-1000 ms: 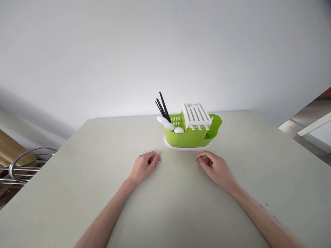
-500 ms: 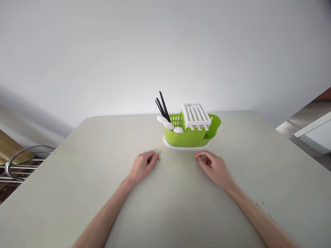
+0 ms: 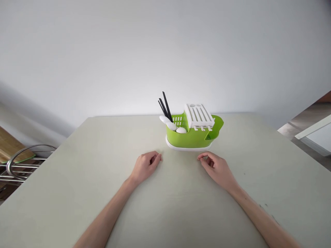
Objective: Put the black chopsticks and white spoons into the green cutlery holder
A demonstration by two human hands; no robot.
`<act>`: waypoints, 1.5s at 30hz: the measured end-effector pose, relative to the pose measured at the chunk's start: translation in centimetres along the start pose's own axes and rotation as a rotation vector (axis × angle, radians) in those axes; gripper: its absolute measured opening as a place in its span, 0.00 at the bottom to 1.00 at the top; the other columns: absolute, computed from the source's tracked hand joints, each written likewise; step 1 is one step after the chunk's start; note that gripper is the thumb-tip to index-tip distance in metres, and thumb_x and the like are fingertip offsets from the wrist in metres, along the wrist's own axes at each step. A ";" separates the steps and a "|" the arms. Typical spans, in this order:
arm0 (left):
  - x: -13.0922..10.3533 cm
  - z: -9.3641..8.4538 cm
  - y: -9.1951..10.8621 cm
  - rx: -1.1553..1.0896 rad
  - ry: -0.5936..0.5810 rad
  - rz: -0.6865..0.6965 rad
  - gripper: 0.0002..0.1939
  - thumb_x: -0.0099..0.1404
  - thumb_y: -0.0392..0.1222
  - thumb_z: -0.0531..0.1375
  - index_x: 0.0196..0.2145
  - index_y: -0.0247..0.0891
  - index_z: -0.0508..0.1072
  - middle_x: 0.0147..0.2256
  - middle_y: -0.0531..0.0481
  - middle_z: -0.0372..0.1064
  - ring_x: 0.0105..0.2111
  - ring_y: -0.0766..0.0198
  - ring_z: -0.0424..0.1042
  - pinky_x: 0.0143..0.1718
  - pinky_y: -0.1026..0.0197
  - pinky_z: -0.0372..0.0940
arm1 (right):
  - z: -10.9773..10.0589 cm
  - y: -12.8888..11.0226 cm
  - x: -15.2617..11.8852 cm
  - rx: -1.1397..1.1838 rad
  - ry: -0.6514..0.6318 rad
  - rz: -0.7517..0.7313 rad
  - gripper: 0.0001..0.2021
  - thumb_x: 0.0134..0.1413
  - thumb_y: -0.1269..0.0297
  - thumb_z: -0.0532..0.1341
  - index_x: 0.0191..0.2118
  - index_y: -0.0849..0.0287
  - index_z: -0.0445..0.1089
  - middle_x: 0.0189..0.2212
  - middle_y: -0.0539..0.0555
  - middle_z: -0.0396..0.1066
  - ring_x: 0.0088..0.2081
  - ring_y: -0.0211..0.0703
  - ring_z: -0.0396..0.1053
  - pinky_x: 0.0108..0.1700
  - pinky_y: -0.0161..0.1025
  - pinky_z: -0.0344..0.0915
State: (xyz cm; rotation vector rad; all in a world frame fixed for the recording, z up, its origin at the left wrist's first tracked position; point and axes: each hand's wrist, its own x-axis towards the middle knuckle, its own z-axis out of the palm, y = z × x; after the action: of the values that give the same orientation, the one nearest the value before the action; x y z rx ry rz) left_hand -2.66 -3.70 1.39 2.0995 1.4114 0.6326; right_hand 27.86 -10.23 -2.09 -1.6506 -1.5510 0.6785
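Note:
My left hand [image 3: 147,166] rests on the table with its fingers curled in and the thumb against them, nothing held. Across from it, my right hand [image 3: 216,170] lies loosely closed, thumb near the fingertips, also holding nothing. Just beyond both hands, touching neither, stands a green utensil caddy [image 3: 186,139] on a white base tray [image 3: 188,149]. Several black chopsticks [image 3: 167,106] lean up from its left compartment. Beside them are white spoons [image 3: 171,126], bowls upward; their handles are hidden inside. A slotted white knife holder [image 3: 199,115] with small hooks sits on the caddy's right part.
The pale table [image 3: 108,137] meets a white wall [image 3: 165,51] behind the caddy. Past the left edge is a metal rack [image 3: 23,167] with a wooden cutting board [image 3: 12,146]. A white panel [image 3: 317,129] stands beyond the right edge.
The whole scene has shifted slightly to the right in the view. Both hands and the caddy keep their places relative to each other.

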 end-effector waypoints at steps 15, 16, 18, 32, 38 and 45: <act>0.1 -0.1 0.0 0.006 -0.016 0.012 0.23 0.75 0.55 0.51 0.31 0.40 0.75 0.24 0.54 0.64 0.24 0.65 0.58 0.29 0.62 0.55 | -0.2 -0.5 -0.1 0.046 0.024 0.003 0.15 0.64 0.50 0.57 0.39 0.54 0.75 0.22 0.48 0.67 0.24 0.42 0.62 0.29 0.39 0.61; 0.1 -0.1 0.0 0.006 -0.016 0.013 0.23 0.75 0.55 0.51 0.31 0.40 0.75 0.24 0.54 0.64 0.25 0.65 0.58 0.29 0.62 0.55 | -0.2 -0.6 -0.2 0.057 0.031 0.007 0.14 0.64 0.50 0.57 0.40 0.54 0.74 0.21 0.47 0.66 0.24 0.42 0.62 0.29 0.39 0.61; 0.1 -0.1 0.0 0.004 -0.015 0.015 0.23 0.75 0.56 0.51 0.31 0.40 0.75 0.24 0.54 0.64 0.25 0.65 0.59 0.29 0.62 0.56 | -0.3 -0.7 -0.3 0.072 0.061 0.008 0.13 0.65 0.51 0.57 0.40 0.54 0.73 0.20 0.46 0.64 0.23 0.42 0.62 0.29 0.39 0.61; -0.1 -0.2 -0.2 0.029 -0.006 0.023 0.22 0.75 0.53 0.51 0.30 0.40 0.74 0.24 0.54 0.65 0.24 0.65 0.59 0.30 0.61 0.55 | 0.5 -0.8 -1.1 -0.026 0.363 -0.284 0.12 0.66 0.63 0.58 0.53 0.52 0.68 0.66 0.66 0.58 0.33 0.39 0.72 0.32 0.44 0.74; -0.1 -0.3 0.1 0.024 -0.001 0.019 0.23 0.75 0.55 0.50 0.30 0.40 0.75 0.23 0.53 0.65 0.25 0.64 0.59 0.29 0.61 0.55 | 0.6 -0.5 -0.9 -0.046 0.351 -0.304 0.21 0.64 0.66 0.57 0.62 0.51 0.62 0.69 0.67 0.57 0.36 0.41 0.74 0.32 0.44 0.76; 0.1 -0.2 -0.3 -0.026 0.001 0.014 0.23 0.75 0.56 0.51 0.30 0.40 0.75 0.22 0.55 0.64 0.23 0.65 0.58 0.28 0.62 0.56 | 0.7 -0.3 -0.7 -0.165 0.310 -0.268 0.35 0.63 0.67 0.55 0.73 0.49 0.47 0.73 0.65 0.54 0.38 0.42 0.77 0.31 0.40 0.74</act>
State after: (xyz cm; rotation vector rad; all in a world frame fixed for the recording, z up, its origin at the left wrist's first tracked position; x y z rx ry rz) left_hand -3.00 -3.48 1.35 2.0906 1.3826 0.6540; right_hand 27.08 -10.83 -2.34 -1.5397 -1.5896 0.1485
